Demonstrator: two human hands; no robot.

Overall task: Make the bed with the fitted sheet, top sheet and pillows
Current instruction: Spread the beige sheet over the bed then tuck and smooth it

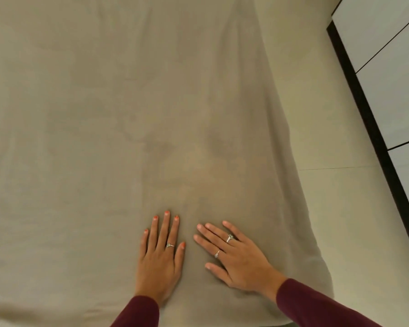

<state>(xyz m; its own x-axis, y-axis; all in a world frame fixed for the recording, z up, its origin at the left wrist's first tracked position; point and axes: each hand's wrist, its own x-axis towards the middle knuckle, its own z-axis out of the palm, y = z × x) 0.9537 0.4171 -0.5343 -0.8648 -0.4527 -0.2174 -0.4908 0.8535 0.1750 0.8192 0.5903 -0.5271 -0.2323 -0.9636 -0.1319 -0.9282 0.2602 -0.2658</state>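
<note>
Two hands lay flat, palms down, on the sheet (128, 114): the left hand (160, 258) with fingers straight and close together, the right hand (234, 258) just beside it, fingers spread and angled leftward, neither grasping anything. Both wore rings and maroon sleeves (316, 305). The beige sheet covered the bed, faintly creased, its right edge falling toward the floor (340, 208) beside a white cabinet (392, 79).

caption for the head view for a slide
Left hand and right hand rest flat, side by side, on the beige sheet.
</note>
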